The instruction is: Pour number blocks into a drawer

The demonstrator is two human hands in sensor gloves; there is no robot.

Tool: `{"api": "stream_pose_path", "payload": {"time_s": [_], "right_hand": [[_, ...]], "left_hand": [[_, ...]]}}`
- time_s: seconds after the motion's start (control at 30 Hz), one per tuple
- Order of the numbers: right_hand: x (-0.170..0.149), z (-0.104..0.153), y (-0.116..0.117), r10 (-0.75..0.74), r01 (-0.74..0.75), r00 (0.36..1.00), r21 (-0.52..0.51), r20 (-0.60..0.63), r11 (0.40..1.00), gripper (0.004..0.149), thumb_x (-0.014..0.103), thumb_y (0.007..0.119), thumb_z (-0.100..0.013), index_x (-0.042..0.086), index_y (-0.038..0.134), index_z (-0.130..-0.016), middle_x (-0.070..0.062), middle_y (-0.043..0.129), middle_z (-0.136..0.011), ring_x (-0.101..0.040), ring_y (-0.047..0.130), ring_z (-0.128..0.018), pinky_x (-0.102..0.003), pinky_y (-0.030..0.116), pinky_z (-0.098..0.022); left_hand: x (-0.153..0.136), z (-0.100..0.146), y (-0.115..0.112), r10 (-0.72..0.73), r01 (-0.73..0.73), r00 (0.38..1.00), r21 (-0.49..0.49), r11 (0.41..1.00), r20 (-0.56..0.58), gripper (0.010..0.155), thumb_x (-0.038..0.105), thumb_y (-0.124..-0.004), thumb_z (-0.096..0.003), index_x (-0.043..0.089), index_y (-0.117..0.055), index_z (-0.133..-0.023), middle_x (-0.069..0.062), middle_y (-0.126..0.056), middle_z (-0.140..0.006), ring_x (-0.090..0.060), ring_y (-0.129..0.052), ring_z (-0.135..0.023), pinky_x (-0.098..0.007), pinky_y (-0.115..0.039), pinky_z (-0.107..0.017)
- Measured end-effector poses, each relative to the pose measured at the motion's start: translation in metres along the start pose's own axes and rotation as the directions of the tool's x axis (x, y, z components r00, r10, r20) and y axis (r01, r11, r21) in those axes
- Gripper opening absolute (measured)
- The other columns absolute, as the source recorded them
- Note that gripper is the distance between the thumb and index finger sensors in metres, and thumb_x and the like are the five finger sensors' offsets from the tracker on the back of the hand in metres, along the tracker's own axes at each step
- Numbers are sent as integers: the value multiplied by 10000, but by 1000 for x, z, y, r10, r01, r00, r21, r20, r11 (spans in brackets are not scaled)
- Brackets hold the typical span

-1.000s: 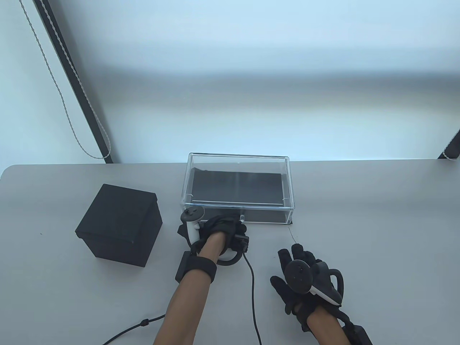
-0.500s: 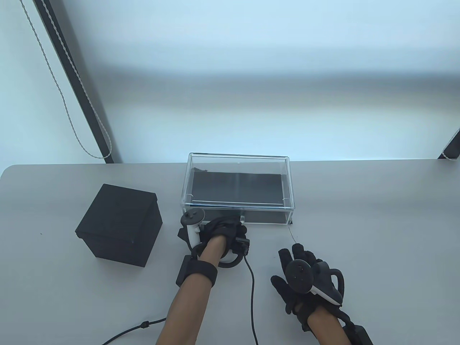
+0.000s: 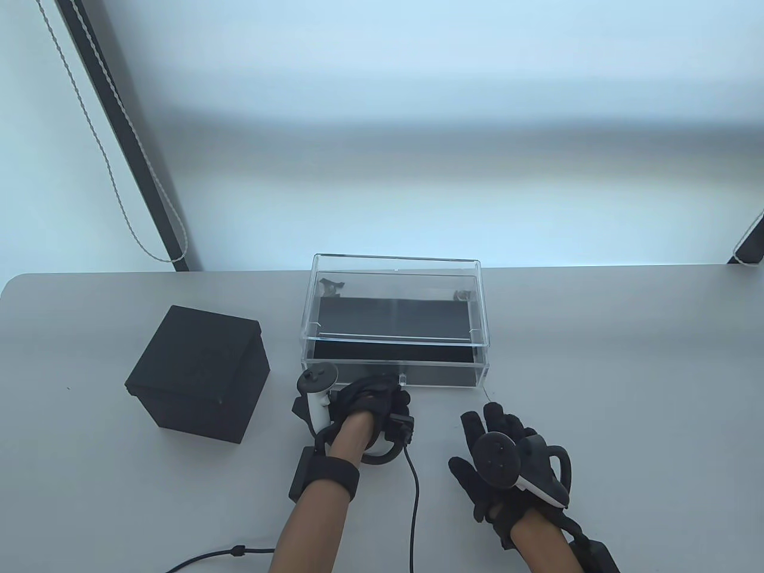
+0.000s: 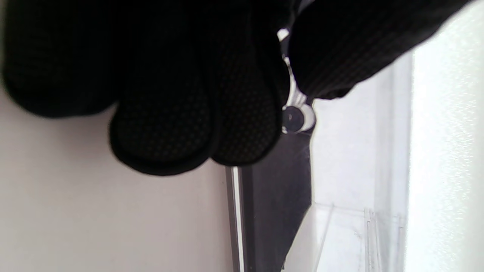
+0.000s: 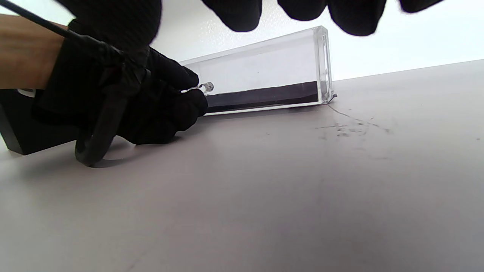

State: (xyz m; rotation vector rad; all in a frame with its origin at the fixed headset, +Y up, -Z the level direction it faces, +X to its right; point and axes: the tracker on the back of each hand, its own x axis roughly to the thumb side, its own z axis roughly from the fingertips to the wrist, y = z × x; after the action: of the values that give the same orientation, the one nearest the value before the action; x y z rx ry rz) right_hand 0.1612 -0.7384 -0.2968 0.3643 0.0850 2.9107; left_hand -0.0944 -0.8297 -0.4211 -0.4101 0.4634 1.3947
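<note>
Right at the front of the clear plastic drawer box (image 3: 395, 310), my left hand (image 3: 370, 399) is pinching the little clear round knob (image 5: 207, 87) between thumb and fingers (image 4: 242, 113). The knob sits in the middle of the drawer's front wall (image 3: 439, 376), on the side of the box nearest me. My fingers are closed tight around it, and the drawer with the black bottom (image 3: 388, 316) looks slid out a little way toward me.

The drawer is long from side to side, and it slides straight toward my body. So I think my next pull has to go straight back, not sideways, or the drawer may jam in the box.

My right hand (image 3: 507, 462) rests flat on the grey table (image 3: 627, 388), fingers spread wide, holding nothing. It is near the right front corner of the box but not touching it.

The black cube box with a lid (image 3: 200, 373) stands to the left of the clear box, well apart from it. I guess the number blocks are inside it, but I cannot see any. My left hand is the nearer one to that black box.
</note>
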Motion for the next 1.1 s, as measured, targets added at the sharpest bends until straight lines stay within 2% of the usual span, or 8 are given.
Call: {"api": "stream_pose_path", "payload": {"time_s": [0.67, 1.1], "right_hand": [[-2, 0, -2, -16, 16, 1000, -30, 11, 999, 798, 577, 689, -409, 133, 439, -1023, -282, 360, -1066, -630, 496, -900, -750, 455, -606], [-5, 0, -3, -35, 37, 999, -42, 26, 998, 798, 576, 691, -409, 132, 442, -1023, -283, 361, -1067, -632, 496, -899, -751, 454, -605]], "left_hand": [[-28, 41, -1, 8, -8, 1000, 2, 1000, -8, 541, 516, -815, -419, 91, -835, -752, 13, -1061, -583, -208, -1070, -450, -410, -906, -337], [-35, 54, -2, 2, -2, 1000, 3, 1000, -14, 541, 516, -807, -423, 92, -833, -759, 5, -1058, -593, -210, -1062, -469, -393, -912, -332]]}}
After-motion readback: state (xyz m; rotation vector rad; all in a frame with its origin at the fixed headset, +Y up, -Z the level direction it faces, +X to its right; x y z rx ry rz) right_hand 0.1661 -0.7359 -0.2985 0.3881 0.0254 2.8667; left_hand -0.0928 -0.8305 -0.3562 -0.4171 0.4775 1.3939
